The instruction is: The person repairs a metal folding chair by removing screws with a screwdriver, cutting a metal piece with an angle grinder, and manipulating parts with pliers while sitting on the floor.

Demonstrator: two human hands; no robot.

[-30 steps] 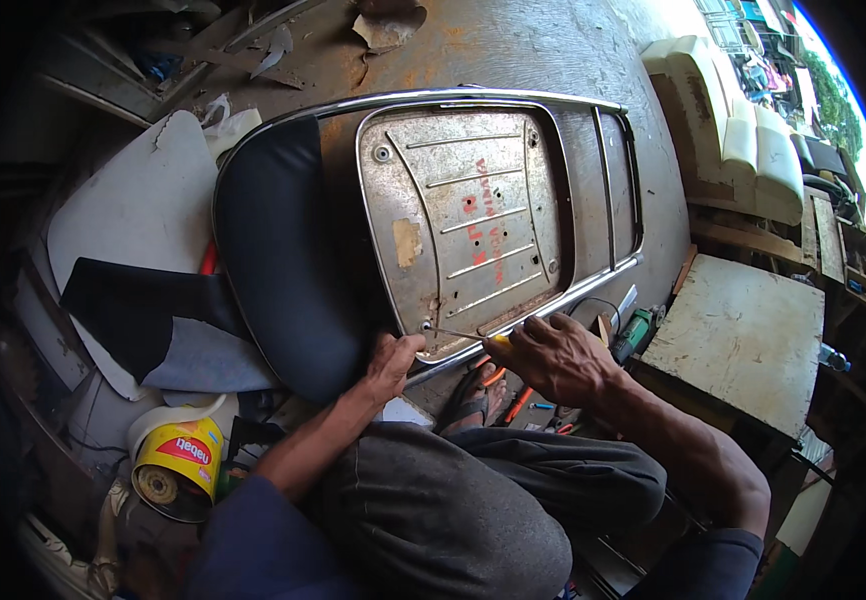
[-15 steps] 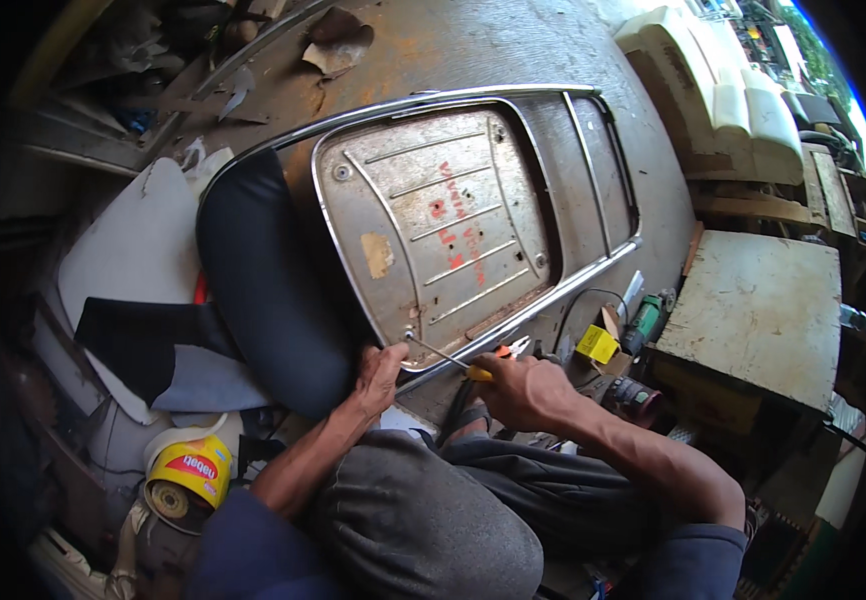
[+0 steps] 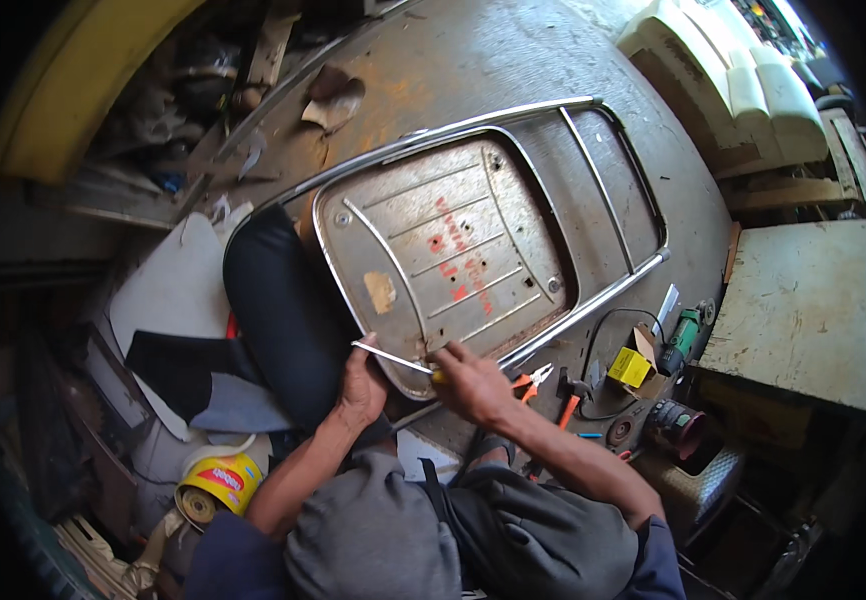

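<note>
A folding chair frame with chrome tubes lies on the floor, a worn metal seat pan with red markings inside it. My right hand is closed around the yellow handle of a screwdriver. The bare shaft points left, across the near-left corner of the pan, and its tip is off the pan. My left hand is curled beside the black padded cushion, fingertips at the shaft near its tip. Whatever those fingers hold is hidden.
Pliers, an orange-handled hammer, a yellow box and a green angle grinder lie to the right. Beyond stands a worn pale tabletop. Black fabric and a yellow bucket are at left.
The screwdriver tip has come away from the pan's near corner screw point and swung left to my left hand. My right hand has moved left, over the corner.
</note>
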